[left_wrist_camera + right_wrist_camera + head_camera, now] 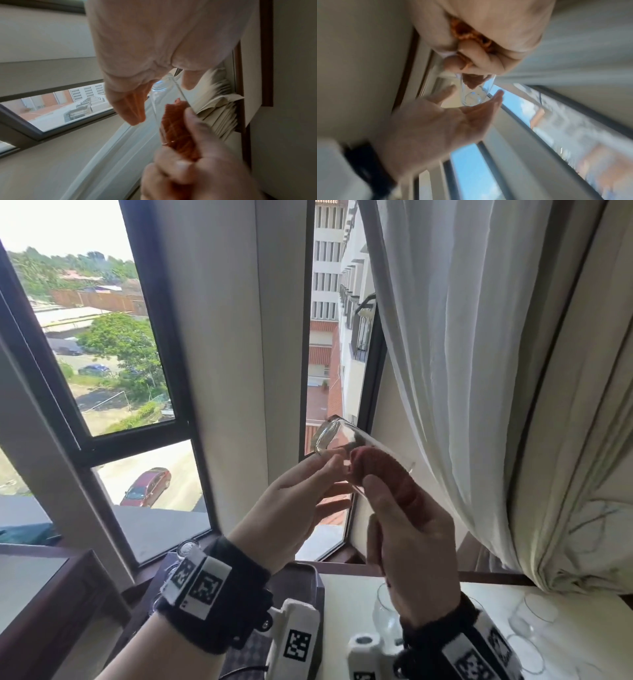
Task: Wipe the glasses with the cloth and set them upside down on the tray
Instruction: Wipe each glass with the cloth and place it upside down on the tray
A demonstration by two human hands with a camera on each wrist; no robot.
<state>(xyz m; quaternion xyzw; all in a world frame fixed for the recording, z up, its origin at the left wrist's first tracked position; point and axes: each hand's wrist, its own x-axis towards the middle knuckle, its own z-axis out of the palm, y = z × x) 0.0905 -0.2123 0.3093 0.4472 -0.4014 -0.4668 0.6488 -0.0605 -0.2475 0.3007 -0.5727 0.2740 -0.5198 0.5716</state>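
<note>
Pinching the clear tall glass [337,433] near its base, left hand [294,505] tilts it toward ten o'clock so right hand [414,549], clutching the red knitted cloth [387,470], can wipe inside.

Your head camera looks forward and a little down, over your raised left hand [294,508] and right hand [411,546], toward the window [113,347]. Each wrist camera sits close against its own palm, tilted, and faces the opposite hand. All three views share the glass [342,438] and the cloth [387,474] between them.
</note>
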